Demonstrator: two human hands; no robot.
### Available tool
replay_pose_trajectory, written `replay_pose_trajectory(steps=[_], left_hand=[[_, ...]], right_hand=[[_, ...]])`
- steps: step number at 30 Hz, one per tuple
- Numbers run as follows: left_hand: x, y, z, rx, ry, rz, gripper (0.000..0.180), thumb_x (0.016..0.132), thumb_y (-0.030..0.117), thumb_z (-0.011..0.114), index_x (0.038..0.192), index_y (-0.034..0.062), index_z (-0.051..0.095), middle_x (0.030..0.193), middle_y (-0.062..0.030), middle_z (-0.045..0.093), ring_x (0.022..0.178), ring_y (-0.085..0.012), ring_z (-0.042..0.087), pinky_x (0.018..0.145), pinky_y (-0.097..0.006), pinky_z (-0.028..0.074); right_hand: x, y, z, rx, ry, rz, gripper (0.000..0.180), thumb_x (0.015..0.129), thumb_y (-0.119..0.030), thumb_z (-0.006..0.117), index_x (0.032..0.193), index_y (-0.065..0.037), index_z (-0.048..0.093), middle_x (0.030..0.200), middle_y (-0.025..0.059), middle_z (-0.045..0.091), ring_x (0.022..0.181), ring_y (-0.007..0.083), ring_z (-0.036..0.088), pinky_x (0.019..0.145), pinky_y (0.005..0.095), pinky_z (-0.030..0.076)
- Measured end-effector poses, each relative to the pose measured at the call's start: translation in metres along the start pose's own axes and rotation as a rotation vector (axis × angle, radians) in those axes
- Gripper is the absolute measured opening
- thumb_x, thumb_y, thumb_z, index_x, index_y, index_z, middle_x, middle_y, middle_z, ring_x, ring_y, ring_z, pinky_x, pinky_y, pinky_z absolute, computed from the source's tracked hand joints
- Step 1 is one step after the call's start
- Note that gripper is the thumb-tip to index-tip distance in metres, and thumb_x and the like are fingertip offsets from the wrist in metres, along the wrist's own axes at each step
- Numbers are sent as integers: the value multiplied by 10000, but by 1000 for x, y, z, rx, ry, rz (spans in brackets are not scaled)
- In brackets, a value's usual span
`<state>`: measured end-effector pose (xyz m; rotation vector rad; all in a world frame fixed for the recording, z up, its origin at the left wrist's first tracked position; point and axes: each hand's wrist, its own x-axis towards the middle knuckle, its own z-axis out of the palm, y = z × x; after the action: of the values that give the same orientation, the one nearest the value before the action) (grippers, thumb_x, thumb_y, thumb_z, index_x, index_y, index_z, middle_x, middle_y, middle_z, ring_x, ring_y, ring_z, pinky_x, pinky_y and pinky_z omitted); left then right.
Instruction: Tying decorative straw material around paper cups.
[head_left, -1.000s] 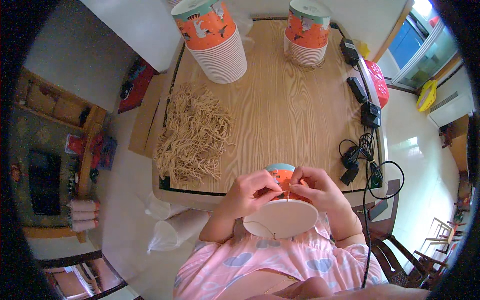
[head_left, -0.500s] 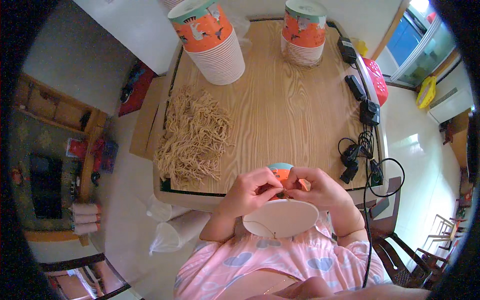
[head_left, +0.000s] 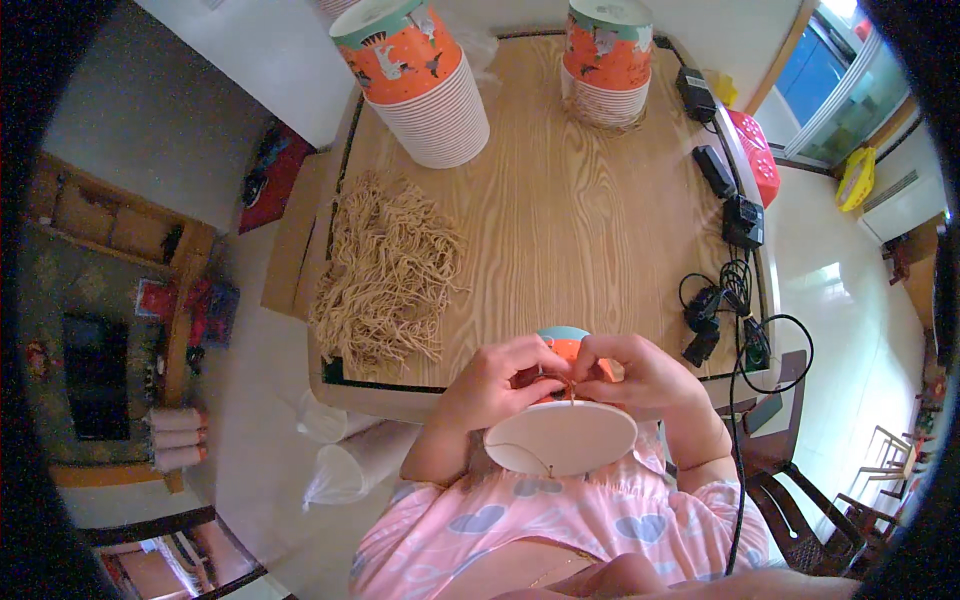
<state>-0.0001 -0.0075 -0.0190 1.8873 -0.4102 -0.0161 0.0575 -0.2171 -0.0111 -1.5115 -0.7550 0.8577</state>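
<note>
An orange and teal paper bucket (head_left: 562, 440) rests on its side at my lap, its round white end turned toward me. A thin tan cord (head_left: 523, 446) runs across that white end to a small knot near its lower edge. Above the upper rim, my left hand (head_left: 512, 378) and my right hand (head_left: 632, 375) are close together, each closed in a pinch on the cord. A short vertical length of it shows between them at the rim. The fingertips partly cover the bucket's orange side, so exactly how the cord is looped there is hidden.
Loose tan cords (head_left: 385, 275) lie heaped on the wooden table (head_left: 540, 220)'s left side. A tall bucket stack (head_left: 425, 105) stands behind them, a shorter stack (head_left: 607, 75) at the far right. Black adapters and cables (head_left: 735, 270) line the right edge; one cable hangs beside my right arm.
The cord between my pinched fingers now shows as an upright strand at the rim. My hands have shifted only slightly, and the bucket stays in my lap.
</note>
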Motion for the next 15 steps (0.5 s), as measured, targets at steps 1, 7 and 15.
replay_pose_trajectory(steps=[1,7,15], left_hand=[[0,-4,0,-3,-20,37,138,720,7,684,849,33,640,786,-71,599,724,-173,597,627,-267,473],[0,-3,1,-46,-15,-48,110,720,7,686,821,22,645,786,-68,606,730,-176,594,629,-272,468],[-1,-8,2,-51,-20,-56,126,694,-16,696,803,23,646,776,-67,595,735,-178,590,651,-277,467]], right_hand=[[0,0,2,5,68,-11,87,769,-4,628,832,-7,568,788,40,581,757,133,552,682,261,446],[1,4,-1,-73,184,-215,111,760,0,634,868,-24,629,846,73,610,801,183,581,721,290,460],[-3,9,3,-150,127,-288,198,723,72,612,876,-32,681,848,88,615,802,217,590,713,308,473]])
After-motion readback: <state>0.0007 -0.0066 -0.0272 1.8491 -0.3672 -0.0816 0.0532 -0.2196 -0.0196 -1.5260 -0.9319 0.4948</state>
